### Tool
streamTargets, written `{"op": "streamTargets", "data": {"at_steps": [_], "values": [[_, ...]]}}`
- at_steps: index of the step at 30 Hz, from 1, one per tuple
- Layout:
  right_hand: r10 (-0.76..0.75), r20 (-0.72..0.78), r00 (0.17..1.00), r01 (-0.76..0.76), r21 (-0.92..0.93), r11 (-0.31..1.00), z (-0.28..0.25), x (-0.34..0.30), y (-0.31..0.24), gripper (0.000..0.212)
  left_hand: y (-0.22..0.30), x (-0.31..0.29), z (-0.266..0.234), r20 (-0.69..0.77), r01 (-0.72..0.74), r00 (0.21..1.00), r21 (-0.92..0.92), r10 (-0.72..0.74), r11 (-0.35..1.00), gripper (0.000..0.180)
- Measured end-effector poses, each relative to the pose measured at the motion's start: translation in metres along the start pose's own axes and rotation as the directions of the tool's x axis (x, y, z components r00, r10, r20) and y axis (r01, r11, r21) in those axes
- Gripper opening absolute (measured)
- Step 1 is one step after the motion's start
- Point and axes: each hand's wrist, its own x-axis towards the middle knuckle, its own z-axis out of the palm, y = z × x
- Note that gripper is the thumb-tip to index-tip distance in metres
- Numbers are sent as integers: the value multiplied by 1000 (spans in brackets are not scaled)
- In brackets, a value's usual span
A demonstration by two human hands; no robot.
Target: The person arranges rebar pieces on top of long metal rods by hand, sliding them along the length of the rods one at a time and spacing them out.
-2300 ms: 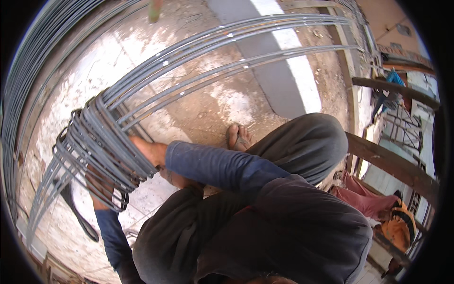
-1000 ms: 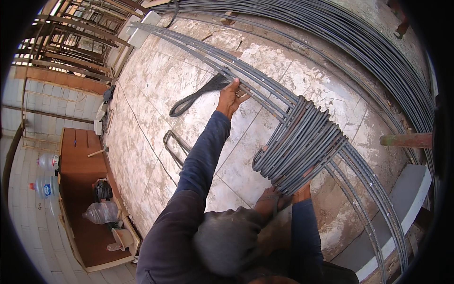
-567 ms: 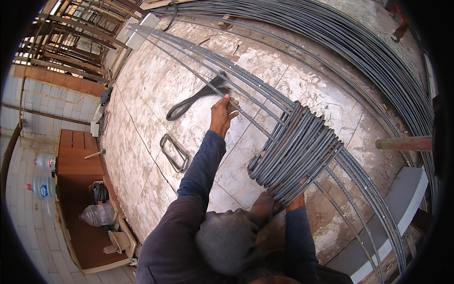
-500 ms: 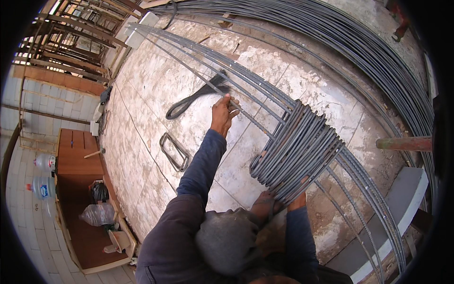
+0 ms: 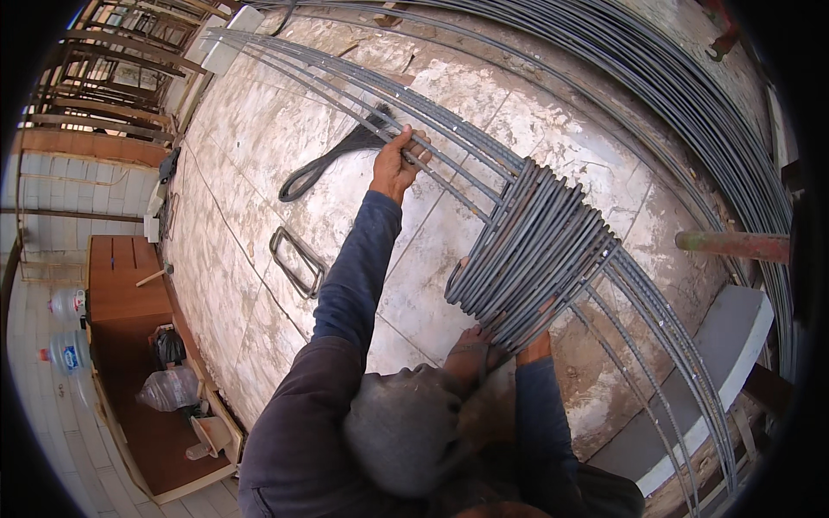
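Apparently to steady them, my left hand [image 5: 401,164] is curled round steel rods [image 5: 453,190] left of the bent loops [image 5: 535,250] they run through; at those loops' near edge, my right hand [image 5: 536,347] sits mostly hidden, its grip I can't tell

Most of the right hand [image 5: 535,348] is hidden behind the rings [image 5: 535,250], so its grip cannot be told. These rings also cover the middle of the rods [image 5: 449,121]. The knee [image 5: 401,432] hides a part of the foot [image 5: 466,356]. The upper edge cuts the bar pile [image 5: 673,95].
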Motion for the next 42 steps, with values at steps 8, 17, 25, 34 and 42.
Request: {"op": "streamTargets", "data": {"at_steps": [8,17,25,34,42], "values": [[-12,10,1000,11,28,1000,2,-2,-2,82,4,-24,-5,-108,0,994,-46,-5,999,24],[-13,-28,1000,14,16,1000,-5,-1,-13,81,20,26,-12,-71,69,995,-81,-75,994,45],[-2,-2,1000,2,-9,1000,0,5,-14,80,55,123,-32,91,-21,995,-226,43,974,22],[19,1,1000,-19,-16,1000,-4,8,-18,79,50,106,-17,-7,-46,999,-222,45,974,19],[42,0,999,-42,14,999,-2,7,-15,78,45,103,-37,0,-76,997,-192,77,979,14]]}}
